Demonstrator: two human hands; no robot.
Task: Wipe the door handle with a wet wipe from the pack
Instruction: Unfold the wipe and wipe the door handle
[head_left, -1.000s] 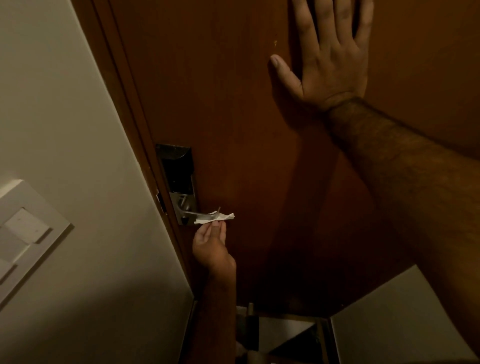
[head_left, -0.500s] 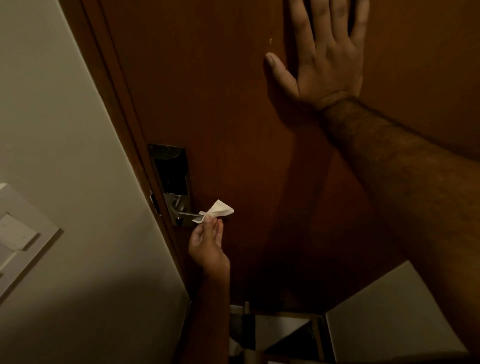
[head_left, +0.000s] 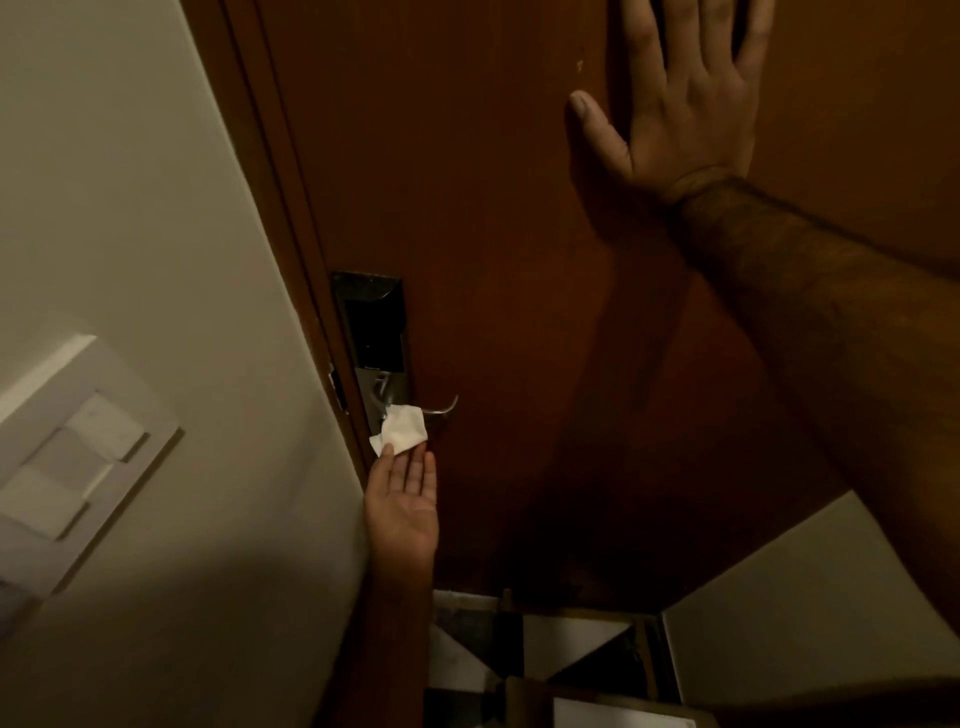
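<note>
A silver lever door handle (head_left: 442, 408) sticks out from a dark lock plate (head_left: 370, 322) on the brown door (head_left: 467, 182). A white wet wipe (head_left: 403, 427) covers the handle's inner end by the plate. My left hand (head_left: 404, 501) is just below, palm up, and pinches the wipe's lower edge with thumb and fingertips. My right hand (head_left: 675, 109) lies flat on the door, high up, fingers spread. The pack of wipes is not in view.
A pale wall (head_left: 130, 208) with a white switch panel (head_left: 67, 441) is left of the door frame. Below the door are a patterned floor (head_left: 561, 639) and a pale surface (head_left: 810, 613) at the lower right.
The wipe has slid along the handle from its free end to the end by the lock plate. My left palm has turned more upward. My right hand stays flat on the door.
</note>
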